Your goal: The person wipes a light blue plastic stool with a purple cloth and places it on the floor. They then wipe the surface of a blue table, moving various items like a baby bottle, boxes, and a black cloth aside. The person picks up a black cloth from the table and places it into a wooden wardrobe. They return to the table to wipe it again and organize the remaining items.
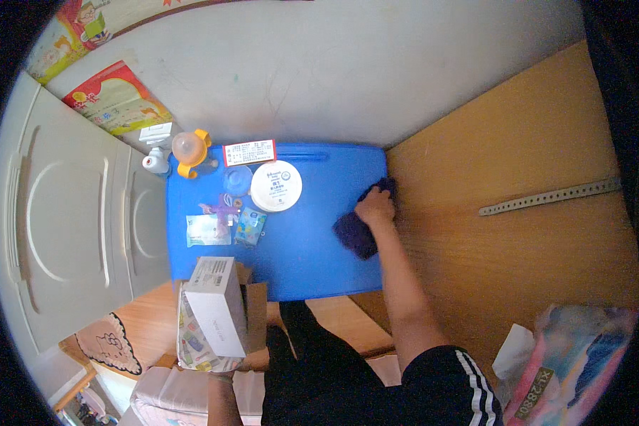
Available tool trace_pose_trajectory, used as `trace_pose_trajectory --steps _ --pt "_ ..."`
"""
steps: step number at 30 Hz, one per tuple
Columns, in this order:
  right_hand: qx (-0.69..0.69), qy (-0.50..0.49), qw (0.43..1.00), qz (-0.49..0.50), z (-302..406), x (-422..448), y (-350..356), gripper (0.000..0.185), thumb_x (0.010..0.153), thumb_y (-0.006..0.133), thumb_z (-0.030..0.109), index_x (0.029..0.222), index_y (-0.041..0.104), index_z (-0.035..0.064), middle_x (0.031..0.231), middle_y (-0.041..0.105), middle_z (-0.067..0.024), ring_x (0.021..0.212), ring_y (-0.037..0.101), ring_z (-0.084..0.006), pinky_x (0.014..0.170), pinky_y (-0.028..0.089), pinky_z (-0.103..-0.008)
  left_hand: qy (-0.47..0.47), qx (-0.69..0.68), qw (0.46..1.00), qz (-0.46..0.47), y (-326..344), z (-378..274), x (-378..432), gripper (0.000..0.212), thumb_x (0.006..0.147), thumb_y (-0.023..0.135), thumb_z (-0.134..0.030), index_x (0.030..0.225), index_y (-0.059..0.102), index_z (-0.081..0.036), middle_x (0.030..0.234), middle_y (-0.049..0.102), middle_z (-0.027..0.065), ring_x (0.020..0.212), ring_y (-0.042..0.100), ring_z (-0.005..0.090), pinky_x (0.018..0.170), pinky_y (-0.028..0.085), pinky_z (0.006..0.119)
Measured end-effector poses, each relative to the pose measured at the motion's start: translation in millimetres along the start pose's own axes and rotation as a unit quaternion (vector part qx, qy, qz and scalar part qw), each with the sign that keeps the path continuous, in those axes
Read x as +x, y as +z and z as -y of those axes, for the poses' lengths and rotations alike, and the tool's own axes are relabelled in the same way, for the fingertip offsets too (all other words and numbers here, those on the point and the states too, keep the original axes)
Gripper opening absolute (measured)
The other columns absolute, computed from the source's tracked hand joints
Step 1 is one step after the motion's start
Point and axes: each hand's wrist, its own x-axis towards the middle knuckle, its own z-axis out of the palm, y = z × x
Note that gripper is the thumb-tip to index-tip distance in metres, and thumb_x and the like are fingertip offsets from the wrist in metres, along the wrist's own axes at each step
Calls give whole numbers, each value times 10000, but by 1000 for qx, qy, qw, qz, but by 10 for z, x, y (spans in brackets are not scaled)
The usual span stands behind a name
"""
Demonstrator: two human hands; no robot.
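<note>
My right hand [376, 206] presses on a dark purple cloth [355, 234] at the right edge of the blue lidded surface [314, 255]. My left hand [224, 374] is at the lower end of a box with a cosmetics print [194, 341], most of the hand hidden by it. This box hangs over the front edge, above the floor. On it lies a white carton [215, 314] bearing writing, and an open brown cardboard box [255, 314] shows alongside. My left fingers cannot be seen, but the hand supports the printed box.
On the blue surface's left part are a round white tub [276, 186], a blue lid [238, 181], a red-and-white carton [249, 153], an orange-handled baby bottle [190, 152], a purple item [223, 210] and small packets [209, 230]. A wooden panel [490, 255] borders the right, white drawers [74, 213] the left.
</note>
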Motion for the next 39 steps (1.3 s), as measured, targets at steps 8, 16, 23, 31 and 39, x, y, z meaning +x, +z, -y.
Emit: trace_pose_trajectory --steps 8,16,23,31,39 --pt "-58 -244 945 -209 408 470 20 474 710 561 92 1168 538 213 1100 465 -122 1016 453 -343 830 430 -453 1 10 1000 -12 -73 -43 -72 410 828 505 -345 1163 455 -114 889 541 58 636 514 160 503 452 255" --pt "-63 -231 942 -233 -461 40 231 564 675 573 19 1188 522 247 1158 459 -120 1013 430 -370 848 424 -427 9 13 1000 14 37 -100 -50 404 830 501 -338 1164 456 -115 881 539 57 629 511 159 501 451 254" --pt "-32 -293 943 -155 -1060 -1525 982 578 637 626 62 1176 525 245 1224 425 -122 1083 397 -375 842 408 -485 14 -14 998 64 111 -63 -21 399 832 498 -332 1165 457 -116 874 538 56 624 509 159 499 450 253" --pt "71 -292 953 -28 107 -1463 1021 366 736 608 200 1096 572 254 1024 514 -106 903 506 -339 710 437 -447 62 -69 993 72 -321 -151 -263 393 833 495 -325 1165 458 -117 867 536 55 618 505 158 497 449 252" --pt "-74 -174 981 -51 325 -961 -176 468 723 645 161 1175 529 192 1294 386 -141 1177 366 -340 954 325 -495 143 -183 973 -11 -1565 141 -972 388 835 491 -318 1166 460 -119 859 534 54 611 502 157 495 448 252"
